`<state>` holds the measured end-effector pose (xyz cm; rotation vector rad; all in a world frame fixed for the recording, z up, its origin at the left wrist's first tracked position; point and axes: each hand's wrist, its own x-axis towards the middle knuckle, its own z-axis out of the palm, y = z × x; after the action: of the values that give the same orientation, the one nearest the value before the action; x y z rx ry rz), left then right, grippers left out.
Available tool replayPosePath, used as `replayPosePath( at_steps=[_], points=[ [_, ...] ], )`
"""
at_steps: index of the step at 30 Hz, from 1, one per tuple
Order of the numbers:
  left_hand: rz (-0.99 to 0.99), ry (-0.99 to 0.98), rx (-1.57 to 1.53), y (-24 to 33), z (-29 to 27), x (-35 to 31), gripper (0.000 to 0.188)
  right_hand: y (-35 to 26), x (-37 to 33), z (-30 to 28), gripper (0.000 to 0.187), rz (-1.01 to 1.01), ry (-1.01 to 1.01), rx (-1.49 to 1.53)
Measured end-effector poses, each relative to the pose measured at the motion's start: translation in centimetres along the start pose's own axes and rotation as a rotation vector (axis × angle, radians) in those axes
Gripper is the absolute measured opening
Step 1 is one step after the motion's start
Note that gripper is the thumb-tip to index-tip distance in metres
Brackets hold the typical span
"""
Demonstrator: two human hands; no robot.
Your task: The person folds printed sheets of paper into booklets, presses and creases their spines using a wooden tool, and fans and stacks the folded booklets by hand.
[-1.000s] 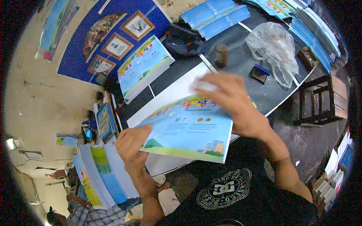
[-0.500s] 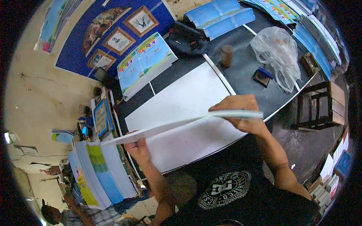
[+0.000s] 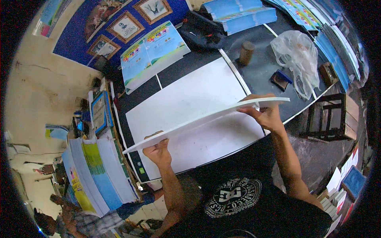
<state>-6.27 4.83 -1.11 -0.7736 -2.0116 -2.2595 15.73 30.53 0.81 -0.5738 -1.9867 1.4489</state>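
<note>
A thin stack of white paper sheets (image 3: 202, 119) is held up edge-on in front of me, slanting from lower left to upper right. My left hand (image 3: 158, 150) pinches it near its left end, thumb on the near side. Near the right end my right hand (image 3: 265, 113) grips it, with the fingers partly hidden behind the sheets. Under and behind the stack, a large white sheet or pile of sheets (image 3: 190, 89) lies on the black-topped table (image 3: 254, 73); its exact thickness does not show.
Printed blue sheets (image 3: 152, 51) are piled at the back left, more blue stacks (image 3: 242, 18) at the back. A brown cylinder (image 3: 246, 53), a blue ink pad (image 3: 281, 79) and a plastic bag (image 3: 295, 59) lie right. Tall paper stacks (image 3: 99, 174) and another person (image 3: 83, 222) are left.
Both hands have shifted slightly right with the paper stack. Its right end is higher, and it looks straighter, its sheets closer together. My view has turned a little.
</note>
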Motion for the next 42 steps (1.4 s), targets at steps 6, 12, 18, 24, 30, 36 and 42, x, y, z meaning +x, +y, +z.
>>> replayPosePath(
  at_steps=[6,12,18,24,30,36,42],
  points=[
    [-0.068,0.016,0.157,-3.5,-0.7,-0.3,0.024,2.8,0.5,1.9,0.022,0.13,0.212,0.089],
    [0.013,-0.044,0.058,-1.1,-0.6,-0.5,0.019,1.2,-0.4,0.9,0.025,0.177,0.084,0.084],
    [-0.043,-0.031,0.116,-3.2,-0.2,-0.8,0.017,3.0,0.3,1.7,0.029,0.214,0.123,0.047],
    [-0.073,-0.039,0.173,-3.2,-0.7,-1.3,0.019,3.4,0.0,1.4,0.026,0.136,0.089,0.015],
    [-0.075,0.062,0.361,-5.4,-1.6,-2.4,0.02,4.1,-0.4,2.2,0.026,0.018,0.204,0.057],
    [-0.209,-0.058,0.277,2.2,0.2,-2.8,0.028,-1.5,-1.7,0.9,0.029,0.346,0.085,0.037],
    [-0.56,-0.076,0.316,3.3,0.5,-5.4,0.028,0.9,-5.5,0.6,0.052,0.54,0.018,0.204]
  ],
)
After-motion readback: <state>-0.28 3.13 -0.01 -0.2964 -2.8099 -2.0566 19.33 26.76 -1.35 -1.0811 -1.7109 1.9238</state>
